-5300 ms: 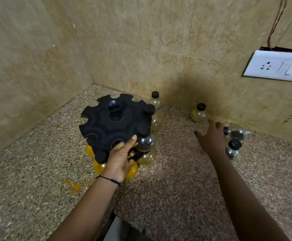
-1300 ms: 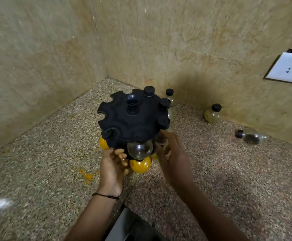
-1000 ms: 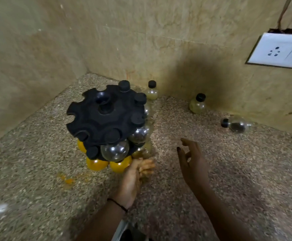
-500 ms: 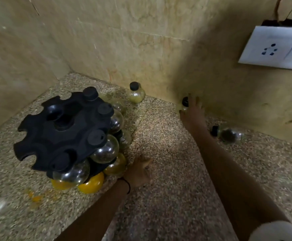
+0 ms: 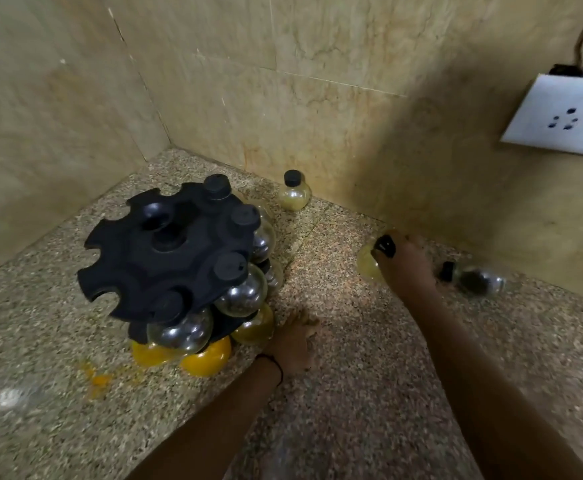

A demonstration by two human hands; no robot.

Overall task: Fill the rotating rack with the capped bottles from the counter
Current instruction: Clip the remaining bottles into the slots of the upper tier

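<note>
A black rotating rack [image 5: 165, 258] stands on the speckled counter [image 5: 352, 393] near the corner, with several round capped bottles hanging in its slots. My right hand [image 5: 404, 268] is closed around a yellowish bottle [image 5: 366, 265] with a black cap, close to the back wall. My left hand [image 5: 293, 341] rests flat on the counter beside the rack's base, touching a yellowish bottle there. One more capped bottle [image 5: 293, 194] stands upright by the wall, and a dark-filled bottle [image 5: 473, 280] lies on its side to the right of my right hand.
Tiled walls meet in a corner behind the rack. A white socket plate [image 5: 560, 119] is fixed on the right wall. Orange spill marks [image 5: 99, 377] lie on the counter left of the rack's base.
My right hand reached to the wall and closed on the yellowish bottle, which has shifted slightly from the wall. My left hand let go of the rack and settled on the counter.
</note>
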